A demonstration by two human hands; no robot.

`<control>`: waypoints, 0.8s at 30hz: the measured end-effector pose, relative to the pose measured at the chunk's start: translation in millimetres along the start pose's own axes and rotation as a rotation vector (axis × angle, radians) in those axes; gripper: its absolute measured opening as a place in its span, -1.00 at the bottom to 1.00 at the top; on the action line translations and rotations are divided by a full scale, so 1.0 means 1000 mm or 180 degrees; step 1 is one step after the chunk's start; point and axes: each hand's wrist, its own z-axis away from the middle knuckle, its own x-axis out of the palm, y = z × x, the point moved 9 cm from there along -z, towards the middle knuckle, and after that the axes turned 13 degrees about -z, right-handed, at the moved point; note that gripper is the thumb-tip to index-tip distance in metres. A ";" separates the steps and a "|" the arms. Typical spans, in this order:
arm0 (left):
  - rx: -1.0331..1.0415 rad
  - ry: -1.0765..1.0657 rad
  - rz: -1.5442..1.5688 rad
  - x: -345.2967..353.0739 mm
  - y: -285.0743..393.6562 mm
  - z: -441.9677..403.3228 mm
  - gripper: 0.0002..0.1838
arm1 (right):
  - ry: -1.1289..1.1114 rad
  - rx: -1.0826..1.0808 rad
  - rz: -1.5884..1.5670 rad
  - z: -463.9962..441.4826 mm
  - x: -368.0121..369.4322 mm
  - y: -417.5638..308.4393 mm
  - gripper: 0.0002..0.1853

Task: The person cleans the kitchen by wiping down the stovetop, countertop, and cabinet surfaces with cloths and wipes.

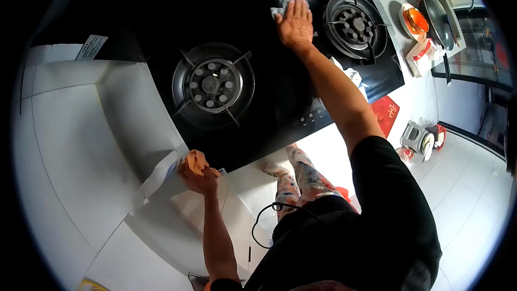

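Observation:
My right hand [296, 23] lies with fingers stretched out, pressing a crumpled greyish-white wipe [278, 12] against the black glass cooktop [269, 83], between the two burners. Its fingers are close together and flat. The right burner [356, 24] is just beside that hand; the left burner [211, 83] sits nearer the left wall. At the cooktop's front left corner, my left hand [200, 180] is wrapped round a bunched orange cloth [195, 162]. A white crumpled cloth or paper [353, 77] lies partly hidden behind my right forearm.
On the right counter are an orange bowl [417, 20], a large pan [439, 20] and a tissue pack [423, 56]. A red mat or card [385, 114] lies by the cooktop's right front. A grey appliance [418, 138] stands on the floor at right.

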 end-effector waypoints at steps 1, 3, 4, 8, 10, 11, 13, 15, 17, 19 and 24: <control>-0.0023 0.0110 -0.0056 -0.003 0.003 -0.007 -0.39 | 0.0326 -0.0093 -0.0043 -0.008 -0.007 -0.003 -0.17; -0.0096 -0.0373 0.0234 0.003 0.040 0.062 -0.40 | -0.0072 0.0009 0.0427 0.029 -0.034 0.056 -0.18; -0.0025 -0.0100 0.0039 -0.003 0.012 0.020 -0.40 | 0.0190 0.0222 0.0172 -0.004 -0.015 0.017 -0.19; 0.0030 0.0104 0.0137 0.002 0.012 0.002 -0.42 | -0.0176 -0.0558 0.0370 -0.027 0.029 -0.068 -0.22; 0.0009 -0.0009 0.0094 0.003 0.007 0.008 -0.42 | -0.0561 -0.1083 -0.0067 0.004 0.034 -0.107 -0.26; -0.0040 -0.0056 0.0040 0.007 0.002 0.005 -0.41 | -0.0911 -0.1374 0.0019 0.002 0.039 -0.109 -0.31; -0.0024 -0.0046 0.0050 0.008 0.001 0.006 -0.41 | -0.1157 -0.2276 -0.0081 0.028 0.027 -0.113 -0.34; -0.0085 -0.0090 0.0016 0.013 0.001 0.012 -0.41 | -0.1346 -0.2457 0.0009 0.045 0.017 -0.100 -0.38; 0.0092 0.0155 -0.0099 0.007 0.007 0.015 -0.42 | -0.1325 -0.2619 0.0207 0.047 0.016 -0.097 -0.40; 0.0076 0.0087 0.0026 0.003 0.009 0.009 -0.43 | -0.1133 -0.2671 -0.0078 0.031 0.034 -0.117 -0.40; 0.0077 0.0049 0.0194 0.007 0.006 0.006 -0.42 | -0.1390 -0.2438 -0.0088 0.024 0.047 -0.138 -0.39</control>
